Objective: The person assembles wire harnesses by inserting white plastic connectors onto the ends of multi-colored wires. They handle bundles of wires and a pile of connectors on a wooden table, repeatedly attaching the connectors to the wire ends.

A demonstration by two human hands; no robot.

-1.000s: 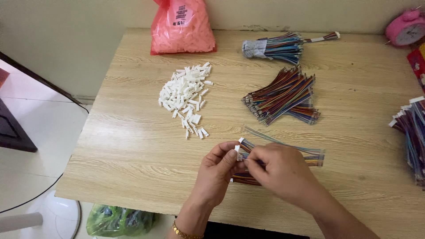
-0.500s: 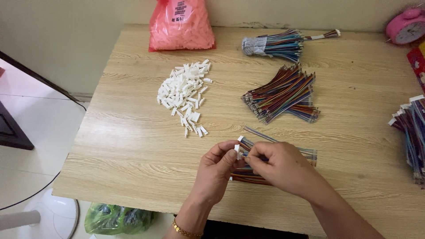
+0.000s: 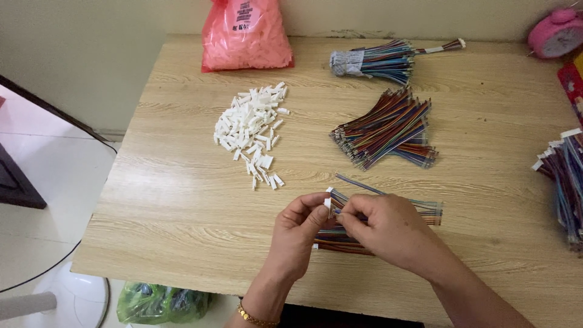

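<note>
My left hand (image 3: 297, 234) pinches a small white plastic connector (image 3: 328, 205) between thumb and fingers. My right hand (image 3: 388, 228) meets it from the right, gripping a flat bundle of coloured wires (image 3: 425, 209) whose end sits at the connector. A few more wire pieces (image 3: 337, 242) lie on the wooden table (image 3: 182, 206) under both hands. A loose pile of white connectors (image 3: 252, 130) lies to the upper left of my hands. A heap of multicoloured wire strips (image 3: 385, 130) lies beyond my right hand.
A pink plastic bag of white parts (image 3: 246, 36) and a taped wire bundle (image 3: 373, 61) sit at the table's far edge. More wires with white connectors (image 3: 565, 179) lie at the right edge. A pink alarm clock (image 3: 555, 33) stands far right. A green bag (image 3: 161, 302) lies on the floor.
Both hands stay together over the same spot, fingers shifting slightly at the connector. The view has tilted a little; nothing on the table has moved.
</note>
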